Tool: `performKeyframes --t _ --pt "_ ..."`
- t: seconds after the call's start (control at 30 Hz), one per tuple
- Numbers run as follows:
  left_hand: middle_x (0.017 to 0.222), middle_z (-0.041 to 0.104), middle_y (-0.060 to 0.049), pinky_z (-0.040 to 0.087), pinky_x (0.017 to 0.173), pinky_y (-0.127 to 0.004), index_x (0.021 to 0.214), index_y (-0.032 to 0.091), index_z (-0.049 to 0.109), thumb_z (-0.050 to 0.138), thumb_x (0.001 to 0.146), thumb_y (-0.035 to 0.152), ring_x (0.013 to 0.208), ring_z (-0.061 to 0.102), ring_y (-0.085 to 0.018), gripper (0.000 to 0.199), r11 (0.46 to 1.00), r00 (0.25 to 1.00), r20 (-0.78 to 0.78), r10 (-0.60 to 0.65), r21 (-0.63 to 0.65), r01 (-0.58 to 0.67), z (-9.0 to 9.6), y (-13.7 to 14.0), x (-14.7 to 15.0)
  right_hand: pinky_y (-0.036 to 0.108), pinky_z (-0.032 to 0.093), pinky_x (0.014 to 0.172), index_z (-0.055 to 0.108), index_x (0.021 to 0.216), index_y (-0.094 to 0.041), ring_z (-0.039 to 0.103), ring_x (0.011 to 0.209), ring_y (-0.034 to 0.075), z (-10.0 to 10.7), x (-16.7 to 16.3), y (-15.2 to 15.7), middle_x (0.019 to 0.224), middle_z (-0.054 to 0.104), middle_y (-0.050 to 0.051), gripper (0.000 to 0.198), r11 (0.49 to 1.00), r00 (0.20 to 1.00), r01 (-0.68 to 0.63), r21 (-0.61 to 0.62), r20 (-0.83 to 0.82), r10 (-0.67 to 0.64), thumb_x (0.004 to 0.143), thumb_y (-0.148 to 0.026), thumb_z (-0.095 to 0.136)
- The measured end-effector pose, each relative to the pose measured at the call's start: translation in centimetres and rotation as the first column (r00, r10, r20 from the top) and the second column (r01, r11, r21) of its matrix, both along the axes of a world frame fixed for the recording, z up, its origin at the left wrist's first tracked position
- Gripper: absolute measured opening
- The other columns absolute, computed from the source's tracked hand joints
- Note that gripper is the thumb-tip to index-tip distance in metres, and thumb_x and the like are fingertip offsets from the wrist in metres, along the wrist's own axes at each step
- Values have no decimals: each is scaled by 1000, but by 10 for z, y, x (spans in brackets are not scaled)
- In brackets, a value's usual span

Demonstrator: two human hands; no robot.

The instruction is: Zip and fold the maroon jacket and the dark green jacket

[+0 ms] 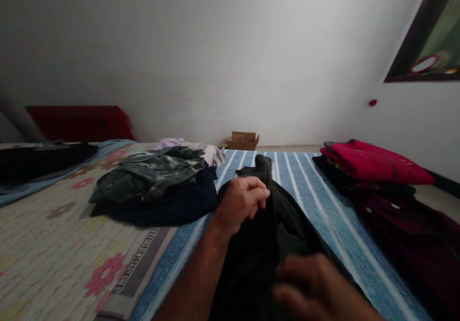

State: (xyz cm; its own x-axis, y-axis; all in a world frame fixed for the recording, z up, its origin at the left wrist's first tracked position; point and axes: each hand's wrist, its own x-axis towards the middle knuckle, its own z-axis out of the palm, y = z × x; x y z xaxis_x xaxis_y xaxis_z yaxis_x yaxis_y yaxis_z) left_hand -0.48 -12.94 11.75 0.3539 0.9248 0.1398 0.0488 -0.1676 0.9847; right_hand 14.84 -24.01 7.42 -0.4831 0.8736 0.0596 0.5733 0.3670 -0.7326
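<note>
A dark garment point(247, 268), nearly black with a greenish inner side showing, lies spread on the blue striped bedding in front of me. My left hand point(242, 201) is closed, pinching the garment's edge near its far end, where a narrow folded strip stands up. Lower and to the right, my right hand point(312, 282) is over the same garment with its fingers curled. Motion smears it, so whether it grips the cloth cannot be made out. The garment's near part runs out of view at the bottom.
Left of the garment are folded grey-green patterned clothes point(143, 172) on a navy garment point(190, 206). To the right lie a folded red garment point(373, 163) and a maroon one point(406, 235). A cardboard box point(242, 141) stands beyond the bed by the wall.
</note>
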Motion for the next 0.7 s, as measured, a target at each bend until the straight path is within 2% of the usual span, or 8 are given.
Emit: performKeyframes --t 0.07,0.13,0.2,0.3,0.4,0.5,0.6,0.7 --pt "47 53 4 20 31 -16 58 16 56 57 66 24 29 35 -4 11 995 991 -110 -74 -68 67 -9 -19 8 23 42 51 61 76 -16 57 61 15 14 27 36 66 61 2 35 935 915 351 -42 -199 -352 84 -47 46" --pt "46 53 4 21 31 -17 57 17 55 55 68 24 30 36 -5 13 994 986 -152 -74 -96 60 -19 -37 12 25 44 52 61 89 -14 59 63 17 22 45 70 71 62 4 46 882 834 451 -135 -288 -471 79 -57 50" --pt "46 53 3 23 33 -18 56 17 55 54 69 23 31 38 -6 14 998 985 -172 -10 -55 0 -27 -50 14 25 43 46 56 106 -12 60 58 17 20 51 94 70 62 5 59 878 857 374 -298 -250 -450 76 -63 50" --pt "46 53 3 24 36 -19 55 18 56 53 70 22 35 39 -7 16 997 977 -198 81 32 -76 -34 -64 12 24 42 41 37 130 -18 60 54 16 8 43 110 71 62 2 71 886 899 208 -414 -275 -340 76 -62 52" --pt "46 52 4 25 37 -19 57 18 56 52 71 21 35 38 -7 15 995 971 -220 95 23 -92 -37 -72 9 22 42 42 54 108 -17 59 53 14 -6 31 113 70 62 1 53 892 912 7 -452 -363 -191 76 -59 55" --pt "45 51 4 25 36 -19 57 18 55 51 71 21 33 38 -7 16 996 969 -234 83 -22 -91 -41 -76 8 20 38 40 54 72 -15 52 43 9 -9 29 118 53 55 -3 37 913 874 -26 -408 -452 -177 69 -51 65" --pt "45 51 4 25 34 -19 55 18 54 50 72 23 32 39 -7 18 988 962 -245 123 -56 -141 -44 -75 11 20 34 41 52 63 -16 45 41 7 6 33 127 47 49 -6 30 965 831 137 -222 -505 -234 66 -41 69" --pt "45 52 3 25 31 -18 55 18 52 50 72 26 29 40 -7 19 962 947 -217 239 -78 -260 -42 -68 16 22 36 49 57 61 -15 46 50 8 33 34 135 53 52 -5 23 964 788 267 23 -580 -204 66 -34 69"
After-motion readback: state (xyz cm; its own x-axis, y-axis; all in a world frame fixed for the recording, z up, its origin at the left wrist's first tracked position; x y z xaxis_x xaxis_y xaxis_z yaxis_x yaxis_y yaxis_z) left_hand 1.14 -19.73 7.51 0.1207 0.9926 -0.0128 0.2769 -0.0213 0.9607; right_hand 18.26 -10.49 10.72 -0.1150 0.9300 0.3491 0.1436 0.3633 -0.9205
